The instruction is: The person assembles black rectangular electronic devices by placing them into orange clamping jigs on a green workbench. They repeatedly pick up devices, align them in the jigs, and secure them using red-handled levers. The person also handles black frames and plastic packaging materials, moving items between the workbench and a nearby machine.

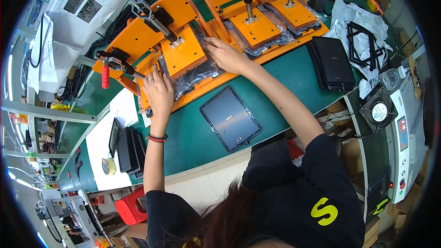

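My left hand (159, 91) rests at the left side of an orange press block (183, 51), fingers spread over the orange clamp fixture (161, 13). At the block's right edge is my right hand (226, 56), its fingers stretched toward the block and touching the clear plastic film (198, 72) there. The film lies crumpled under and around the block; what it covers is mostly hidden. A toggle clamp (151, 16) with a red handle stands behind the block. Just in front of the fixture, a dark rectangular panel with a black frame (231, 118) lies flat on the green table (188, 149).
A second orange fixture (254, 30) with two pressed blocks stands to the right. Beyond it are stacked black panels (331, 63), black frames (363, 46) on white wrap, and a fan (378, 107). At left, black panels (131, 150) lean beside a tape roll (109, 166).
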